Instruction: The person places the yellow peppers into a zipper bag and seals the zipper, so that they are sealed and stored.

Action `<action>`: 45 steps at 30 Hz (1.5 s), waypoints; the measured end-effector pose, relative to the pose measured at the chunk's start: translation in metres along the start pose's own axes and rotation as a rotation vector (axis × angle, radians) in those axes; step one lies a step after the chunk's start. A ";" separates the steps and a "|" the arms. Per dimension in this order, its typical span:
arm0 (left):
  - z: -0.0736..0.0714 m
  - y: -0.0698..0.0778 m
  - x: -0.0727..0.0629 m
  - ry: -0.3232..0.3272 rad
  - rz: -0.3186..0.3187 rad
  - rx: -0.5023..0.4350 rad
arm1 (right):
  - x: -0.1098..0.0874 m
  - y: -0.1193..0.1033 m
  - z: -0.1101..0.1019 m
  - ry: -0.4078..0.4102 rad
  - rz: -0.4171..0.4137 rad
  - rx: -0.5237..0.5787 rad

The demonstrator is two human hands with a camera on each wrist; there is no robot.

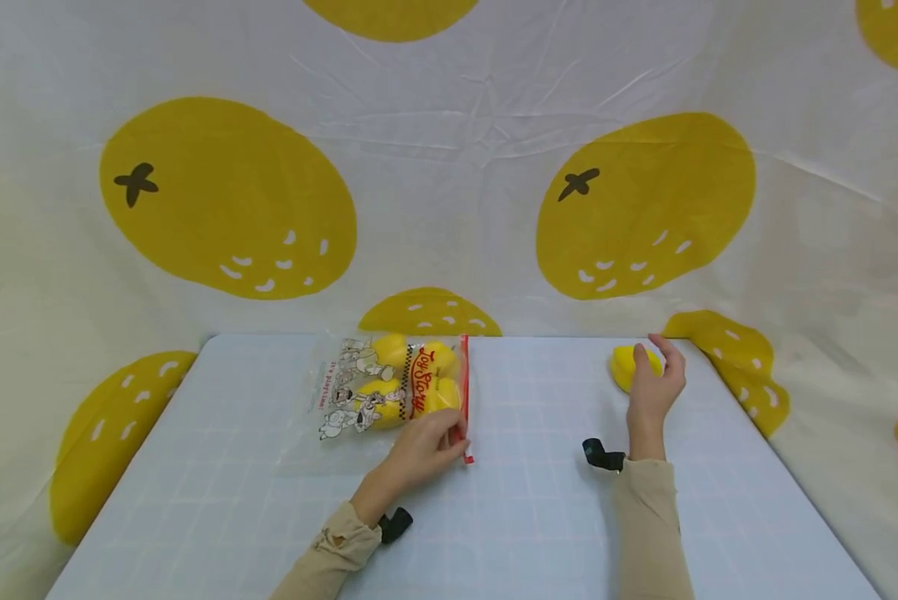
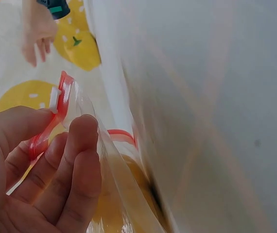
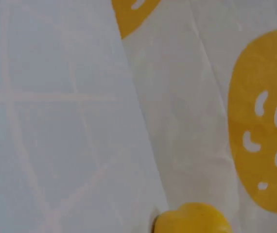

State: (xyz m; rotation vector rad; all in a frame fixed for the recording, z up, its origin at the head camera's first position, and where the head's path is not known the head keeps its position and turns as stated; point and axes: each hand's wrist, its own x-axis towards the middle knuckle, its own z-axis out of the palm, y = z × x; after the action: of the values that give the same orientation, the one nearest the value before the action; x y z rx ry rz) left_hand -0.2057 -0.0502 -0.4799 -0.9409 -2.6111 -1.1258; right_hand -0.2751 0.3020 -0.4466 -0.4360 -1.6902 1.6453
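A clear zip bag (image 1: 423, 379) printed with cartoon figures and red "Toy Story" lettering lies on the table, several yellow lemons (image 1: 391, 351) inside it. My left hand (image 1: 422, 450) pinches the red zip edge at the bag's near right corner. Close up in the left wrist view, thumb and fingers hold that red zip strip (image 2: 65, 94), with a white slider (image 2: 54, 99) by the thumb. Farther right, my right hand (image 1: 653, 404) is raised beside a single lemon (image 1: 623, 367), thumb and fingers spread apart in a curve. In the right wrist view this lemon (image 3: 194, 221) shows at the bottom edge.
A pale table (image 1: 524, 500) with a faint grid pattern carries everything. Behind it and at both sides hangs a white cloth (image 1: 449, 192) with big yellow fruit prints. Dark wrist cameras (image 1: 602, 456) stick out from both wrists.
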 end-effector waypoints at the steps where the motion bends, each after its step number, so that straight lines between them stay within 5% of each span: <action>1: 0.000 0.000 0.000 0.002 0.000 -0.001 | 0.003 0.003 -0.005 0.003 0.045 -0.021; 7: -0.001 -0.001 -0.003 0.011 0.012 0.007 | 0.015 0.018 -0.024 -0.042 0.335 -0.097; 11: -0.002 -0.001 -0.005 0.008 0.018 0.005 | 0.017 0.025 -0.026 -0.104 0.438 -0.114; 23: -0.002 -0.001 -0.006 0.007 0.026 -0.002 | 0.020 0.043 -0.029 -0.270 0.474 -0.117; 36: -0.001 -0.003 -0.006 0.017 0.044 -0.004 | 0.015 0.043 -0.026 -0.218 0.440 -0.216; 45: 0.002 -0.003 -0.002 0.013 0.036 -0.013 | 0.013 0.016 -0.028 -0.264 0.477 -0.294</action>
State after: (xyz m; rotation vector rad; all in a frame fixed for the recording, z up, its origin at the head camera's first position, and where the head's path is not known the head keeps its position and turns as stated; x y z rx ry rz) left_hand -0.2055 -0.0513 -0.4837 -0.9762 -2.5685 -1.1380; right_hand -0.2681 0.3333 -0.4606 -0.8498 -2.1609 1.8510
